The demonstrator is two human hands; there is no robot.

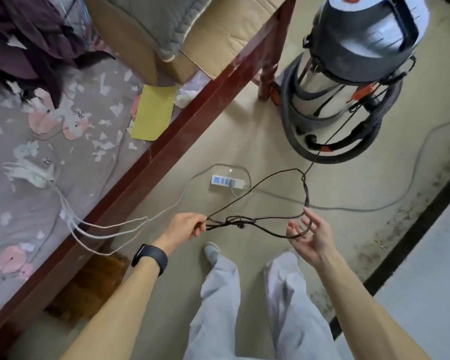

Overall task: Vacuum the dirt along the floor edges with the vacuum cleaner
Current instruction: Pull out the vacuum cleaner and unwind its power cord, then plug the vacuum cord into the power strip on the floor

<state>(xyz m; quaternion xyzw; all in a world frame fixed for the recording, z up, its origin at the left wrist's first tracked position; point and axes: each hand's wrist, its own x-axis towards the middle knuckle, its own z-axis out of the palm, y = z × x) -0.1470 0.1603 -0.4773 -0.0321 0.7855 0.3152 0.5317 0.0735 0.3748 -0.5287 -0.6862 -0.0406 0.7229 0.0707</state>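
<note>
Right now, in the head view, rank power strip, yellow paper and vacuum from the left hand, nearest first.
1. Power strip: on the floor, just ahead of the left hand, which grips the cord.
2. Yellow paper: on the bed, left.
3. Vacuum: far right, ahead.

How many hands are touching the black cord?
2. The left hand grips the black cord on the side nearer the bed. The right hand is across from it, open, with a loop of the cord draped over it.

Home bedroom — bed (151, 152), quilt (37, 141)
</note>
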